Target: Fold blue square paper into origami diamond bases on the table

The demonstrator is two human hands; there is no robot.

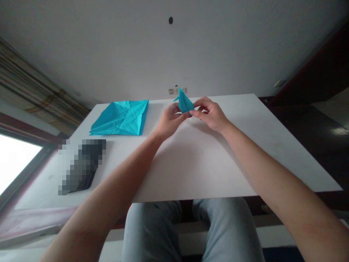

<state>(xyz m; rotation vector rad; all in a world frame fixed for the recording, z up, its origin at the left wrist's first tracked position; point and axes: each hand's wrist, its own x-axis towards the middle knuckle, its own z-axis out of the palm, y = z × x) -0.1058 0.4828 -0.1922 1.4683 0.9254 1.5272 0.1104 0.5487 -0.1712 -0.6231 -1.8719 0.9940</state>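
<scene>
Between my two hands, just above the far part of the table, is a small folded blue paper figure (185, 103). It looks like an origami crane, with a pointed top and a thin tip bent out to the left. My left hand (172, 118) pinches it from the left and below, thumb along its lower edge. From the right, my right hand (210, 112) holds its lower right corner between thumb and fingers. A creased sheet of the same blue paper (120, 118) lies to the left of my left hand. Some of my fingertips are hidden behind the figure.
The white table (201, 167) reaches over my knees (229, 225). A dark flat object (84, 167), partly blurred out, lies at its left side. Behind the table stands a wall with sockets (171, 91). A curtain (35, 87) hangs at the left.
</scene>
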